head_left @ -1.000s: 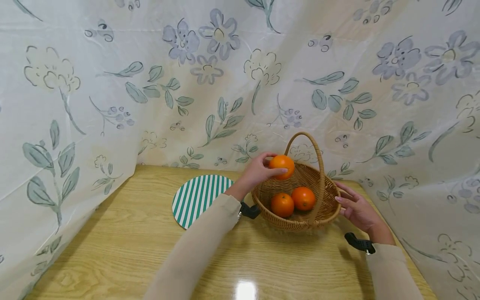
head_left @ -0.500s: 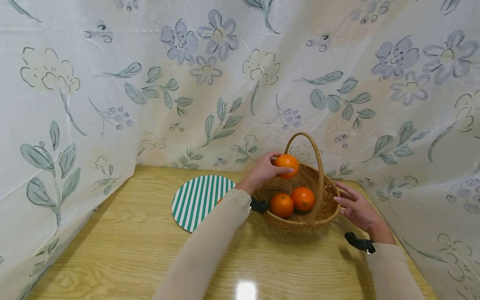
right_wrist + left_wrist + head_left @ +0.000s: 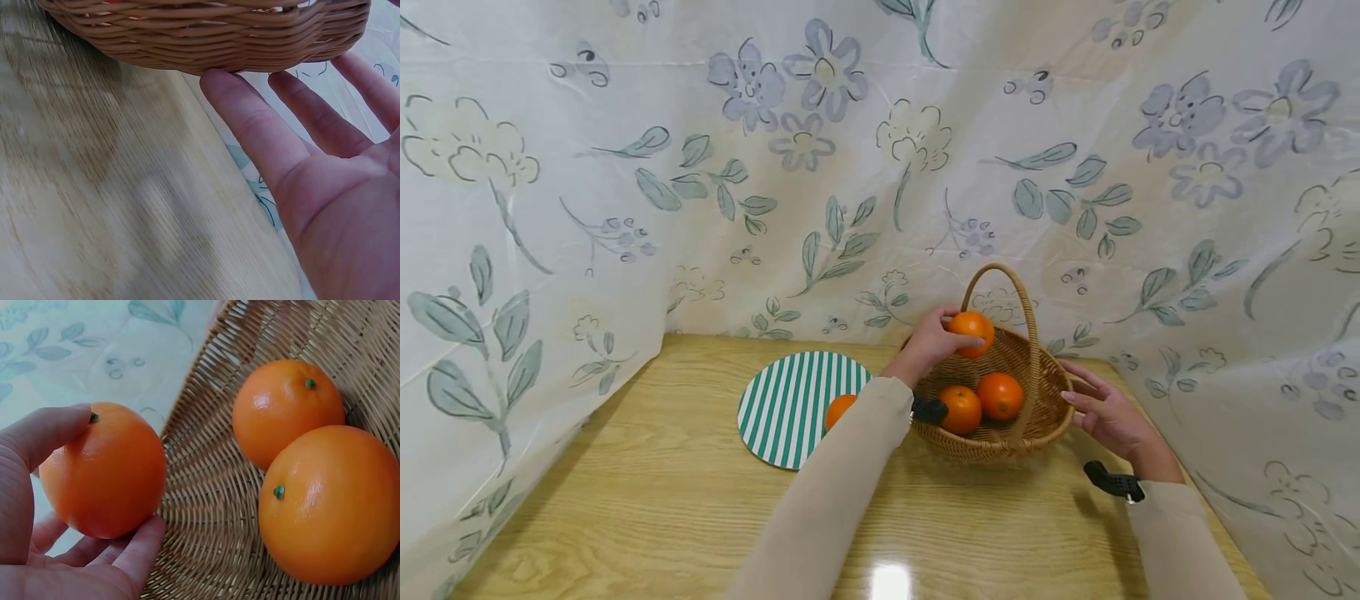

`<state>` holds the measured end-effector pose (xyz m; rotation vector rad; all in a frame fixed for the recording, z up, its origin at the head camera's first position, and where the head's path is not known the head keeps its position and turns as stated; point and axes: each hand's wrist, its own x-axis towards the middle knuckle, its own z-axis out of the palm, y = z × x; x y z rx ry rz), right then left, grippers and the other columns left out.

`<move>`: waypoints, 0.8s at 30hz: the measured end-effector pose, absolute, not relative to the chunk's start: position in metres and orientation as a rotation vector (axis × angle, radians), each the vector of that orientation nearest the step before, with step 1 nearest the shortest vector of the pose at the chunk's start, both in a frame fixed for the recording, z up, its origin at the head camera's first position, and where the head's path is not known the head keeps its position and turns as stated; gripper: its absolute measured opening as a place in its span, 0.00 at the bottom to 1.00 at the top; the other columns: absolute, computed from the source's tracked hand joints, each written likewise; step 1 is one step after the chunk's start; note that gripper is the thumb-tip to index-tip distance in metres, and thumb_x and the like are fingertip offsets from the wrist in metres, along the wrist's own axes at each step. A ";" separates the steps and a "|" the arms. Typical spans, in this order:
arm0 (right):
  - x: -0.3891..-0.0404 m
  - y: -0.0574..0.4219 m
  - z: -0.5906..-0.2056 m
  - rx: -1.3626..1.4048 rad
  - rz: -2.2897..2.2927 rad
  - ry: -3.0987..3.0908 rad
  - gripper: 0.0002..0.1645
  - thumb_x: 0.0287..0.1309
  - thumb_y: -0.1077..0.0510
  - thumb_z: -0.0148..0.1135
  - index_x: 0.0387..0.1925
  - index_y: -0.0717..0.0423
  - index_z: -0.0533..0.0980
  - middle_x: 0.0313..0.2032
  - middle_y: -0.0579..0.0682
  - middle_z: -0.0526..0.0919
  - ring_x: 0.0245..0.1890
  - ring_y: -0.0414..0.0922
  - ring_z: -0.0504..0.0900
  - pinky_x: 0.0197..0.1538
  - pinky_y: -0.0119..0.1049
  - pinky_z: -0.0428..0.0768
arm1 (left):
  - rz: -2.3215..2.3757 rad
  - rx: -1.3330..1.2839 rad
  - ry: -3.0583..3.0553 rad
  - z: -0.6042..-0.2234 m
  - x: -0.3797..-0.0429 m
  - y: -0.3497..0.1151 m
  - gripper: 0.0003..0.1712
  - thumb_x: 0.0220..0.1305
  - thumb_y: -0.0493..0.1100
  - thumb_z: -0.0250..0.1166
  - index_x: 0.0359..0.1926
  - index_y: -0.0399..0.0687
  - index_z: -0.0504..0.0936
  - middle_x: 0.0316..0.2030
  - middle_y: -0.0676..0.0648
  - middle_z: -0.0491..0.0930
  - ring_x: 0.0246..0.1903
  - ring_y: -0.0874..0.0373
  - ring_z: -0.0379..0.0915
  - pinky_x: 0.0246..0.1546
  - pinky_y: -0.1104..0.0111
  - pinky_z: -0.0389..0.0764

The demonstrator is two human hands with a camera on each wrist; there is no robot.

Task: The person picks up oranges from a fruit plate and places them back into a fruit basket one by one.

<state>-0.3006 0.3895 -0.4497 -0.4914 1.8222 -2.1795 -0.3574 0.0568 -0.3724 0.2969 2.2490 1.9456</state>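
Note:
My left hand (image 3: 931, 343) grips an orange (image 3: 972, 334) between thumb and fingers, over the back left part of the wicker basket (image 3: 917, 421). Seen from the left wrist, the held orange (image 3: 106, 475) has its green stem end near my thumb. Two more oranges (image 3: 1000, 396) lie side by side inside the basket, under its arched handle (image 3: 1028, 333). At the basket's right side, my right hand (image 3: 1108, 412) touches the outer wall with outstretched fingertips; the right wrist view shows the fingers (image 3: 250, 119) against the woven edge.
A round green-and-white striped mat (image 3: 775, 408) lies left of the basket. Another orange (image 3: 838, 408) sits on it, partly hidden by my left sleeve (image 3: 857, 475). Floral cloth (image 3: 820, 208) hangs behind and beside the wooden table (image 3: 625, 483).
My left hand has shifted slightly right with the orange, further over the basket. The orange on the striped mat has come into sight beside the sleeve. My right hand stays at the basket.

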 end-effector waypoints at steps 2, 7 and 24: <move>-0.302 0.390 -0.449 -0.479 -2.175 1.828 0.40 0.76 0.70 0.46 0.82 0.56 0.45 0.64 0.43 0.73 0.58 0.39 0.83 0.55 0.39 0.86 | 1.958 0.285 2.242 -0.374 -0.359 0.060 0.38 0.57 0.42 0.78 0.65 0.44 0.71 0.58 0.40 0.77 0.50 0.49 0.76 0.57 0.57 0.81; -0.305 0.391 -0.449 -0.465 -2.173 1.831 0.40 0.76 0.70 0.47 0.82 0.54 0.47 0.64 0.42 0.75 0.58 0.39 0.83 0.55 0.39 0.86 | 1.965 0.250 2.255 -0.377 -0.363 0.068 0.35 0.56 0.39 0.78 0.62 0.44 0.72 0.57 0.40 0.77 0.48 0.50 0.76 0.51 0.59 0.82; -0.310 0.396 -0.451 -0.504 -2.161 1.818 0.41 0.75 0.71 0.46 0.82 0.57 0.44 0.65 0.44 0.74 0.60 0.40 0.82 0.55 0.40 0.86 | 1.543 0.188 2.478 -0.384 -0.374 0.079 0.41 0.54 0.39 0.79 0.68 0.46 0.72 0.63 0.40 0.75 0.56 0.44 0.76 0.56 0.55 0.81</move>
